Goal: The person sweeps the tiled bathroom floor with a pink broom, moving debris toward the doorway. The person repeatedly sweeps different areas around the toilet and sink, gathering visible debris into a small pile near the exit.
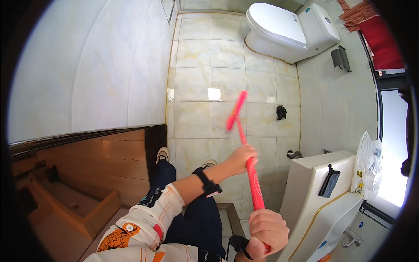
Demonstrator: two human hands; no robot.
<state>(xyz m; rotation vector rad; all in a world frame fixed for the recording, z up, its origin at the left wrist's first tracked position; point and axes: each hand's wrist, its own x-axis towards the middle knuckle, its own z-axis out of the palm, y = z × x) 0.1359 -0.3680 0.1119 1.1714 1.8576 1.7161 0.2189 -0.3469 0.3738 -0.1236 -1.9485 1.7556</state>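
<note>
A pinkish-red long-handled floor squeegee point(255, 183) slants across the middle, its narrow crossbar head slightly blurred over the tiles. Whether that head touches the floor or hovers above it I cannot tell. My left hand point(242, 159) wraps round the thinner part of the handle, partway down toward the head. Closer to me, my right hand point(269, 231) grips the thick upper end, with the thumb along it. Both wrists wear black bands. A small black object point(281, 112) lies on the tiles to the right of the squeegee head.
Pale tiled floor point(192, 83) reaches back to a white toilet point(279, 26) at far right. On the right are a white ledge point(305, 166), plastic bag point(367, 166) and washbasin point(336, 222). A wooden cabinet with an open drawer point(74, 205) stands left of my feet.
</note>
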